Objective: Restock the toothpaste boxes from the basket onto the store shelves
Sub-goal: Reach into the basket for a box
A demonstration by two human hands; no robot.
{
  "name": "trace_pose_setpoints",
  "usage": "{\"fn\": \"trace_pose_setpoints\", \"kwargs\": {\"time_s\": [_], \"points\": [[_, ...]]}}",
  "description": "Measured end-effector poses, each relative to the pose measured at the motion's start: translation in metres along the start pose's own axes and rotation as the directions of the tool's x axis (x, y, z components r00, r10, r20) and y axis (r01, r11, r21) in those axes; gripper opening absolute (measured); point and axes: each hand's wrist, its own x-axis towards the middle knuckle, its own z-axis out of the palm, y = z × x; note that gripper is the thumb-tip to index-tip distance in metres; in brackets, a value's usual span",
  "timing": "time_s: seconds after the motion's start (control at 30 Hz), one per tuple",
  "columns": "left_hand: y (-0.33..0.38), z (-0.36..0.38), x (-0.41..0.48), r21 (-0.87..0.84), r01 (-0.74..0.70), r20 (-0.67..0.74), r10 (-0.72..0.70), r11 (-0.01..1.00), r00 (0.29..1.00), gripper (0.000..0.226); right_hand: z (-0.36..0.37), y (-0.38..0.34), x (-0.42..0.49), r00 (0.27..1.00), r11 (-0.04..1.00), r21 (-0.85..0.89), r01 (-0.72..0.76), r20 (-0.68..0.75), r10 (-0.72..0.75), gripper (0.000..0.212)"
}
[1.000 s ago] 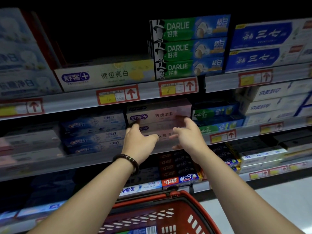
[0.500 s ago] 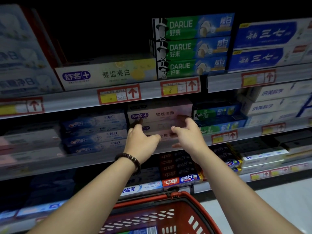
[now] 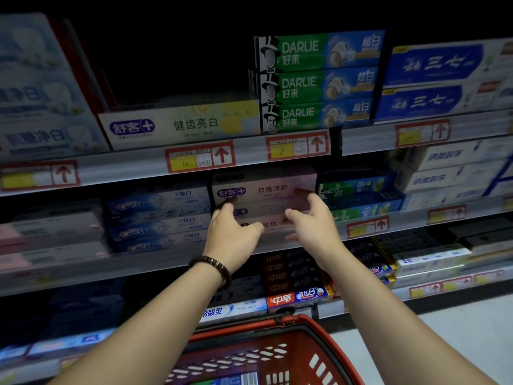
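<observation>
Where the hands work: at the middle shelf (image 3: 138, 262), against a stack of pink toothpaste boxes (image 3: 263, 187) lying flat with their long faces outward.
Left hand (image 3: 233, 236): raised to the left end of the pink stack. The fingers are spread, the forefinger tip touches the lower left corner of the top box, and the thumb points right across the lower boxes. A dark bead bracelet (image 3: 213, 263) sits on the wrist.
Right hand (image 3: 315, 225): raised to the right end of the same stack. The fingers are extended upward against the top box's right end and the thumb is held apart toward the left. Nothing is pinched.
Pink stack, neighbours: blue toothpaste boxes (image 3: 158, 218) lie just beside it on the left, and green Darlie boxes (image 3: 358, 190) just beside it on the right.
Upper shelf: holds a pale yellow 舒客 box (image 3: 180, 125) and beside it three stacked Darlie boxes (image 3: 319, 81). Red-framed price tags (image 3: 200, 159) line the rail below them.
Basket (image 3: 236, 329): red plastic with slotted walls, low in the view between the forearms and well below the hands.
Basket contents: one box with a barcode (image 3: 236, 380) is partly visible at the frame's bottom edge.
</observation>
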Motion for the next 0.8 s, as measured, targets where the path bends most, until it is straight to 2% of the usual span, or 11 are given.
{"fn": "trace_pose_setpoints", "kwargs": {"time_s": [0.23,0.33,0.4,0.57,0.8], "points": [[-0.005,-0.012,-0.015,-0.039,-0.031,0.003,0.031,0.999,1.0,0.075,-0.001,-0.006,-0.023,0.998,0.997,-0.058,0.049,-0.025,-0.051,0.073],[-0.008,-0.019,-0.025,-0.072,-0.029,0.022,0.031,0.997,0.999,0.073,-0.001,-0.006,-0.031,0.999,0.998,-0.033,0.046,-0.016,-0.047,0.071],[-0.01,-0.022,-0.03,-0.106,-0.008,0.04,0.012,0.994,0.999,0.066,-0.001,-0.012,-0.037,0.999,0.999,-0.033,0.041,-0.016,-0.042,0.061],[-0.014,-0.034,-0.046,-0.163,0.058,0.085,-0.044,0.985,0.995,0.033,-0.001,-0.021,-0.057,0.999,0.997,-0.067,0.027,0.021,-0.025,0.05],[-0.025,-0.06,-0.079,-0.149,0.099,0.151,-0.076,0.984,0.986,0.021,-0.005,-0.026,-0.102,0.992,0.989,-0.145,0.02,0.125,-0.002,0.041]]}}
